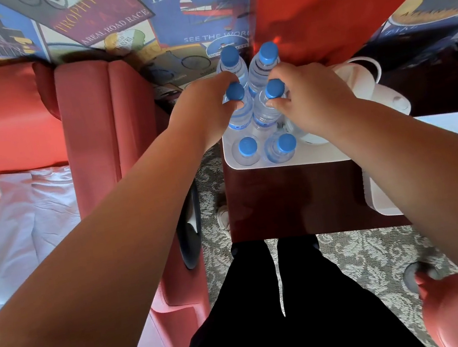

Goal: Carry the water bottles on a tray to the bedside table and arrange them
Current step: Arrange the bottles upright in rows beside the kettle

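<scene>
Several clear water bottles with blue caps stand in three pairs on the dark bedside table (294, 202). The near pair (247, 148) stands in the white tray (303, 159). My left hand (206, 108) grips the neck of the middle left bottle (235, 92). The neck of the middle right bottle (274, 89) is pinched by my right hand (308, 93). Both hide the bottles' lower parts, so I cannot tell whether those two are in the tray. The far pair (249, 60) stands upright close to the wall.
A white kettle (369, 84) stands just right of the tray, behind my right hand. A white object (380, 198) lies at the table's right edge. The red bed frame (102, 127) and white sheet are to the left. A patterned carpet (352, 250) covers the floor.
</scene>
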`<action>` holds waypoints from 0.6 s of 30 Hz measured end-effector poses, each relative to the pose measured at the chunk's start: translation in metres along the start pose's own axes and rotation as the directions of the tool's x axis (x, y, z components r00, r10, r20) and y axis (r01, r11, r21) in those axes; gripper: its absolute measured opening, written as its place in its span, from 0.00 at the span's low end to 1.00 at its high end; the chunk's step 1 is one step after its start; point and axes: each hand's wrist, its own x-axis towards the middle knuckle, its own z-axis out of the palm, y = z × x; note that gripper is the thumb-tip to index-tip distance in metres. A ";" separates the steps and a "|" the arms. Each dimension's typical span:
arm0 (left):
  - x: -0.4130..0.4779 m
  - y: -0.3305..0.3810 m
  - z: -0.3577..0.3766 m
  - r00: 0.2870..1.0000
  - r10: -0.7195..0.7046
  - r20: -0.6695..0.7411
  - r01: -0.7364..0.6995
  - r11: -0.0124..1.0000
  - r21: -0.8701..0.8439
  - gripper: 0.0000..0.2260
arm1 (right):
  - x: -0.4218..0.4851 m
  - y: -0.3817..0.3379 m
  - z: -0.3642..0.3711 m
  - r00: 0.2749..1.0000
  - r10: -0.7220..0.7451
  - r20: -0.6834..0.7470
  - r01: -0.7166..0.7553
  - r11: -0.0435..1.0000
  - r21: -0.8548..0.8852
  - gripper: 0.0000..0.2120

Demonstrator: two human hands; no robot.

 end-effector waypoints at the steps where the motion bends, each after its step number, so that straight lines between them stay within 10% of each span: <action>1: 0.000 0.000 0.000 1.000 0.003 0.002 -0.003 1.000 0.005 0.13 | -0.001 0.000 0.000 1.000 -0.002 -0.001 0.002 1.000 0.002 0.16; 18: -0.006 -0.005 0.005 1.000 0.012 0.001 -0.012 1.000 -0.016 0.13 | -0.002 0.000 0.001 0.999 0.033 0.006 -0.033 0.999 0.017 0.17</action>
